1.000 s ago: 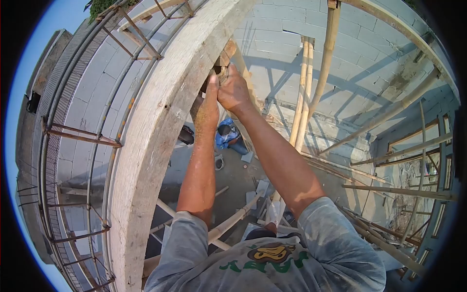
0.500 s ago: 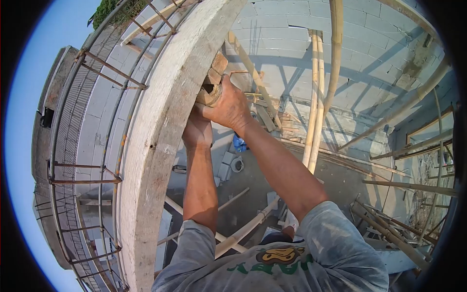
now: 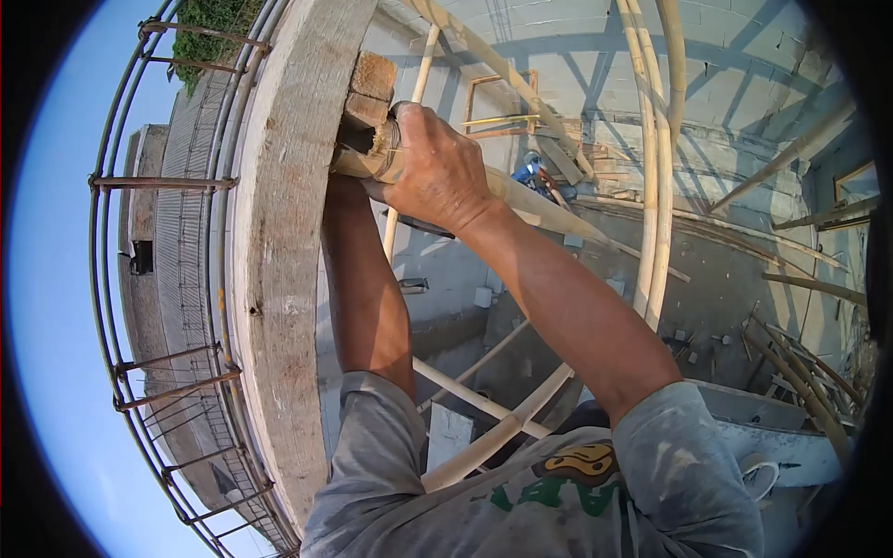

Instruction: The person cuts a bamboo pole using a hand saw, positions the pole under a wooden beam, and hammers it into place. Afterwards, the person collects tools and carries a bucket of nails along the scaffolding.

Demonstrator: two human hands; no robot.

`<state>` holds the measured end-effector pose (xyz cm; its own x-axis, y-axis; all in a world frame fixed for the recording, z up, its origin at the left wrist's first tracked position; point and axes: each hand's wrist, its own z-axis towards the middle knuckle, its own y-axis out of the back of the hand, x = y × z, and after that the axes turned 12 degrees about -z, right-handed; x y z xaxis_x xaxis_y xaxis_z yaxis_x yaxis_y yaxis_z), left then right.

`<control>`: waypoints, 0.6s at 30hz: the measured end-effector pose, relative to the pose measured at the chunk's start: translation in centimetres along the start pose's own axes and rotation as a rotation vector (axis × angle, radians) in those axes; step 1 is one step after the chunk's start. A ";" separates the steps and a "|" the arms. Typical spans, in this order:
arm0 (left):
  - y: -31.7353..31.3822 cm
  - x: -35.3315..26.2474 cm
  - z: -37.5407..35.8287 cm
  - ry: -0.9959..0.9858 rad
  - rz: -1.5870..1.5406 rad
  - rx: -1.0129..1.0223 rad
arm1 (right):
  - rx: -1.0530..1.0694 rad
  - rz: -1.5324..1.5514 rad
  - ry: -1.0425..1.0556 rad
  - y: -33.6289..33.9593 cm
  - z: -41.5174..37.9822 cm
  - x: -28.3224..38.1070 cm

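Observation:
My right hand [image 3: 435, 167] is wrapped round the end of a bamboo pole [image 3: 377, 167] beside the long wooden board [image 3: 279, 214]. The pole slants down to the right behind my wrist. Just above my fingers, short squared timber ends [image 3: 370, 88] stick out against the board's inner side, with a dark gap under them. My left hand [image 3: 346, 191] reaches up below the pole at the board's edge; its fingers are hidden behind the board and pole.
Bound steel rebar [image 3: 209, 181] runs along the board's outer left side. Upright bamboo poles [image 3: 656, 186] stand to the right. Far below are a person in blue [image 3: 528, 174], stacked planks and a heap of poles [image 3: 800, 372]. A grey block wall [image 3: 595, 56] rises behind.
The view has shifted, and the board and hands appear farther left. The slanting bamboo pole under my right hand now shows more clearly, and the person below is more visible.

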<state>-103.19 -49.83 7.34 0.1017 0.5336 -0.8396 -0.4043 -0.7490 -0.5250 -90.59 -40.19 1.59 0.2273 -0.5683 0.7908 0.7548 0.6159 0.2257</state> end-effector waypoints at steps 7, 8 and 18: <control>-1.0 -0.1 1.1 0.050 0.076 0.004 | 0.035 -0.018 -0.049 0.3 0.4 0.3; -0.9 -0.3 1.1 0.044 0.083 0.007 | 0.049 -0.019 -0.061 0.2 0.4 0.3; -0.6 -0.3 0.4 -0.008 0.099 -0.021 | 0.092 -0.004 -0.053 0.1 1.4 -0.1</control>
<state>-103.32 -49.42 7.94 0.0552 0.4593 -0.8866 -0.3933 -0.8061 -0.4421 -91.38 -39.34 2.31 0.1891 -0.5428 0.8183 0.6952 0.6625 0.2788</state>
